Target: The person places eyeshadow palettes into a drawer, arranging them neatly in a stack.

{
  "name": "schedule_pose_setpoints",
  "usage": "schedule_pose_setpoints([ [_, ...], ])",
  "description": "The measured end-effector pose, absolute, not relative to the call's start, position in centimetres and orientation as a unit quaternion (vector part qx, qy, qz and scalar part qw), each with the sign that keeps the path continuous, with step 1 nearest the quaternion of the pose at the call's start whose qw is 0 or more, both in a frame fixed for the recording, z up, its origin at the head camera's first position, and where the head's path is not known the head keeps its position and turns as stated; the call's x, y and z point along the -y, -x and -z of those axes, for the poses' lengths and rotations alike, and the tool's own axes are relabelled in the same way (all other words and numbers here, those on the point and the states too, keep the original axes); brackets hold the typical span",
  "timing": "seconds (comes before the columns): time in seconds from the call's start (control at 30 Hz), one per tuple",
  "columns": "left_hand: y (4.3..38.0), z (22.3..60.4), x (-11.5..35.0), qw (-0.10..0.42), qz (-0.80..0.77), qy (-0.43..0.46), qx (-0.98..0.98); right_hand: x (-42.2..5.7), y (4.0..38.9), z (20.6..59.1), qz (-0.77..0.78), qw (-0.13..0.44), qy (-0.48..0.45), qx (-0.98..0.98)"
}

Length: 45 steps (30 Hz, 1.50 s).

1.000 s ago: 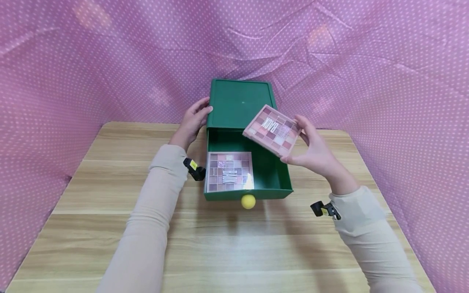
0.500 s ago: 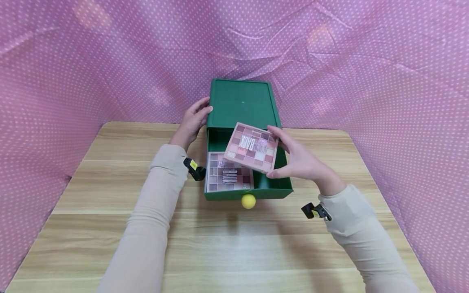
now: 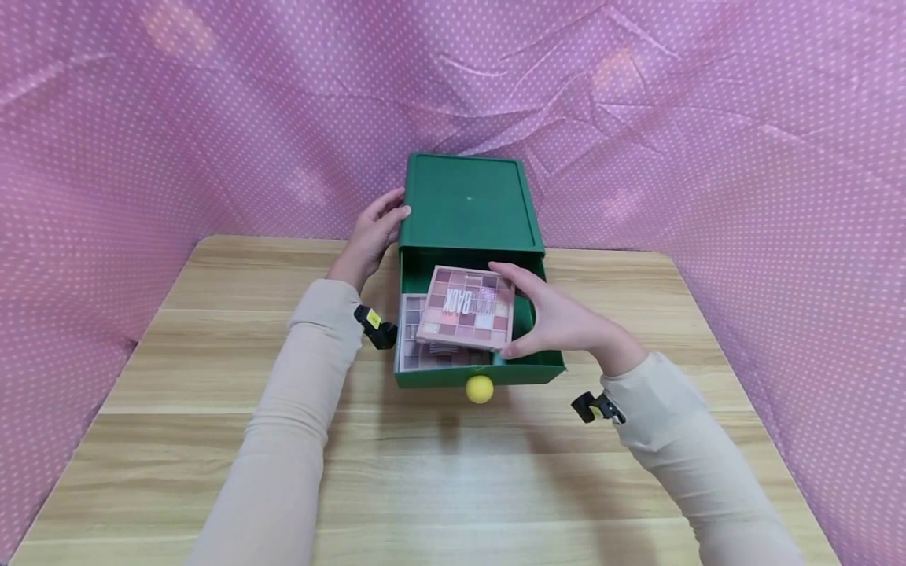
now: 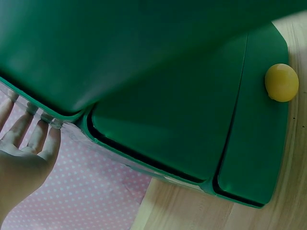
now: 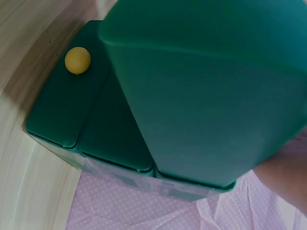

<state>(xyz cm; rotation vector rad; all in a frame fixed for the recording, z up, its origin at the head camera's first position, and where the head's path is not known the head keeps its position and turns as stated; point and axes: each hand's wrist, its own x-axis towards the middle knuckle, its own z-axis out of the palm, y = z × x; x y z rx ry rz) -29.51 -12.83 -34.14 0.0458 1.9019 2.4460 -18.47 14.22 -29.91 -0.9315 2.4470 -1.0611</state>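
A green drawer cabinet (image 3: 467, 203) stands on the table with its top drawer (image 3: 527, 376) pulled out. My right hand (image 3: 562, 318) pinches a pink eyeshadow palette (image 3: 463, 314) by its right side, thumb at the near edge and fingers at the far one. That palette is held inside the drawer's outline, slightly turned, overlapping a second eyeshadow palette (image 3: 412, 358) that lies in the drawer's left part. My left hand (image 3: 370, 240) touches the cabinet's left side, its fingers (image 4: 41, 136) extended against the wall in the left wrist view. In the right wrist view the drawer hides most of my right hand.
A yellow ball knob (image 3: 480, 389) sticks out from the drawer front. Below, the wrist views show lower drawers, one with a yellow knob (image 4: 281, 82). Pink dotted cloth (image 3: 453, 71) hangs close behind the cabinet. The wooden table (image 3: 453, 487) extends in front.
My right hand has carried the palette left and toward me, from the cabinet's right front corner to over the lying palette, turning it straighter. The left hand stays put.
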Motion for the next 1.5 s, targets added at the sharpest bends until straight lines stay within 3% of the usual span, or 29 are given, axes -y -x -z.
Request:
schedule_pose_setpoints([
  [0.5,29.5,34.3,12.9,0.026,-0.792,-0.002,-0.610,-12.1,18.9,30.7,0.329,0.164,0.356,-0.859],
  [0.8,29.4,34.0,13.0,0.027,-0.793,0.002,-0.608,-11.4,18.8,31.1,0.272,0.139,0.386,-0.870],
  [1.5,29.9,34.1,12.9,0.025,-0.795,-0.007,-0.605,-10.9,19.0,30.9,0.240,0.163,0.404,-0.867],
])
